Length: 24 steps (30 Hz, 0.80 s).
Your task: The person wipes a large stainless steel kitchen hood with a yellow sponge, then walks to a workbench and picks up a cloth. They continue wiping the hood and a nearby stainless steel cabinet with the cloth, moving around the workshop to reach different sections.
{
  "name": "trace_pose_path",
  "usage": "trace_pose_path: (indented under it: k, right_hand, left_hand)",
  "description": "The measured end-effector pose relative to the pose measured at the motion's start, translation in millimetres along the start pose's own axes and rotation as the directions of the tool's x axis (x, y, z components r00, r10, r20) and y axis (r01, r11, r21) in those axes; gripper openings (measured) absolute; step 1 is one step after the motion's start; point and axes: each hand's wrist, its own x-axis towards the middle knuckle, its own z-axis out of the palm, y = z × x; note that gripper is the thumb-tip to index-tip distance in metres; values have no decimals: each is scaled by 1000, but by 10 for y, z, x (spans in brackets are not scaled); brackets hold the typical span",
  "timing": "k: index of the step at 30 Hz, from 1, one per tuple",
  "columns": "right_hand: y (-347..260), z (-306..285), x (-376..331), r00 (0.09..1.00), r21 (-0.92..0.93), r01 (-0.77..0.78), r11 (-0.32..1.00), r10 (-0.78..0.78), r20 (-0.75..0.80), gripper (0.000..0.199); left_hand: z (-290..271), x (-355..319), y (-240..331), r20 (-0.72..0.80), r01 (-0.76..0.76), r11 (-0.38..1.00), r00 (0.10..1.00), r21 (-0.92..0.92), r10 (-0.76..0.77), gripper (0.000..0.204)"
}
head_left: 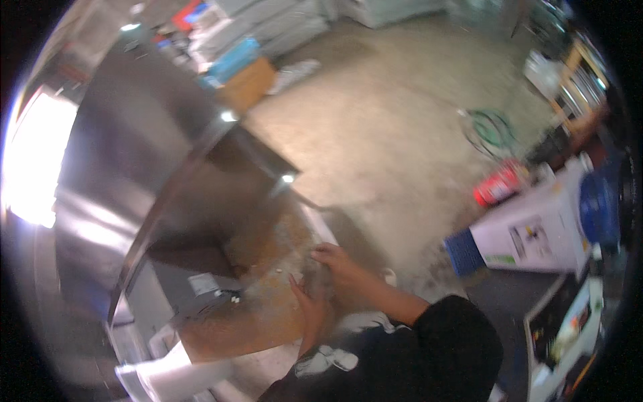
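Over the near right edge of a brown, rust-stained worktop (254,328), my two hands are close together. Between them is a greyish, blurred thing (320,280) whose kind I cannot make out. My right hand (335,261) reaches in from the right, its fingers bent at the far end of this thing. Below and to the left, my left hand (309,301) lies against its near side, with a finger or thumb pointing up. Motion blur hides the fingertips. Small pale bits (278,271) lie on the worktop beside the hands.
A large metal hood (154,127) rises over the worktop at left. A dark grey box-like part (191,278) with a white label stands under it. A white roll (187,382) lies near left. On the right are a white container (529,234), a red fire extinguisher (499,186) and a coiled green hose (492,130).
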Motion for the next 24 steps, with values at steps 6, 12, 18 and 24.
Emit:
trace_pose_path:
  k: [6,12,18,24]
  right_hand:
    - [137,-1014,-366,997,-386,75,919,-77,9,56]
    - [389,-2082,-910,949,-383,-82,920,-45,-311,47]
    - [719,-2484,-372,593,-263,-106,959,-151,-791,44]
    - [1549,-2345,323,834,-301,-475,827,315,-453,78]
  left_hand:
    - [553,66,186,207,178,980,959,91,-193,61]
    - [927,29,-58,607,-128,925,785,358,-126,57]
    - [501,-161,-243,534,124,918,780,378,-325,48]
    - [521,-352,-304,546,267,899,722,347,-425,46]
